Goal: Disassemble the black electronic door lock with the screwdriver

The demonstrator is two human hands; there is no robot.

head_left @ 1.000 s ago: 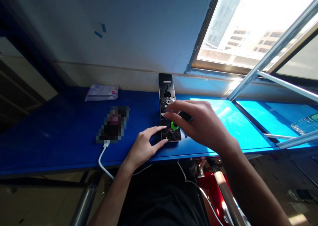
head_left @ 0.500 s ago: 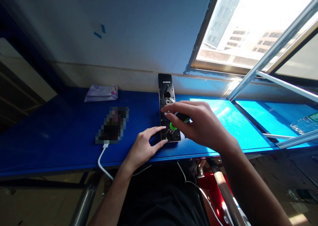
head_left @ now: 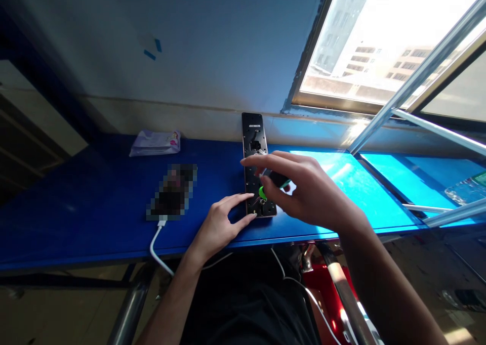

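A long black panel (head_left: 253, 132) with small metal fittings and screw holes lies on the blue table, running away from me. At its near end, the fingertips of my left hand (head_left: 224, 218) touch the left edge, with thumb and index finger spread apart. My right hand (head_left: 299, 180) is over the panel's right side and holds a screwdriver (head_left: 280, 179) with a black and green handle. Its index finger is stretched out past the handle. The green end (head_left: 262, 193) is low over the near part of the panel; the screwdriver's tip cannot be made out clearly.
Left on the table (head_left: 114, 198) lies a blurred phone (head_left: 172, 193) with a white cable (head_left: 154, 244) hanging over the front edge. Behind it is a purple packet (head_left: 155, 142). Metal bars (head_left: 402, 94) and a plastic bottle (head_left: 467, 189) are at the right.
My right hand's fingers have shifted and loosened around the screwdriver handle, the index finger now reaching farther left. My left hand and the panel have stayed in place.
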